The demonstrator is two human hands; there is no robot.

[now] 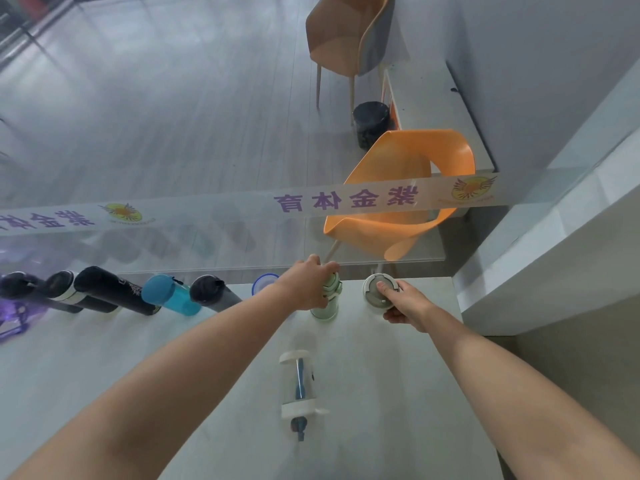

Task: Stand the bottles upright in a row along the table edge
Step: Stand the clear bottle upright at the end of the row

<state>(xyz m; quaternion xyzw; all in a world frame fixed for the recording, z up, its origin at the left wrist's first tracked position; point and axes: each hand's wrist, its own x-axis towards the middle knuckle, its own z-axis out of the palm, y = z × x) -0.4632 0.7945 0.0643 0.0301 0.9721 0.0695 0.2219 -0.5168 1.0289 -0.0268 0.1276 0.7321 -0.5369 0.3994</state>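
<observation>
Several bottles stand upright along the far edge of the white table (398,375). My left hand (308,285) grips the top of a pale green bottle (327,306) that stands in that row. To its right, my right hand (403,303) holds a white-lidded bottle (375,289), seen from above, thumb resting on the lid. Further left stand a blue-rimmed clear bottle (264,281), a grey one with a black cap (214,292), a blue one (169,294) and black ones (110,289). A clear bottle with a white lid and blue straw (299,386) lies on its side nearer me.
A glass wall with a lettered strip (346,199) rises right behind the table's far edge. Beyond it are an orange chair (408,188), a black bin (370,123) and a second chair (346,32). A purple object (14,317) sits at the far left. A white ledge (536,265) borders the right.
</observation>
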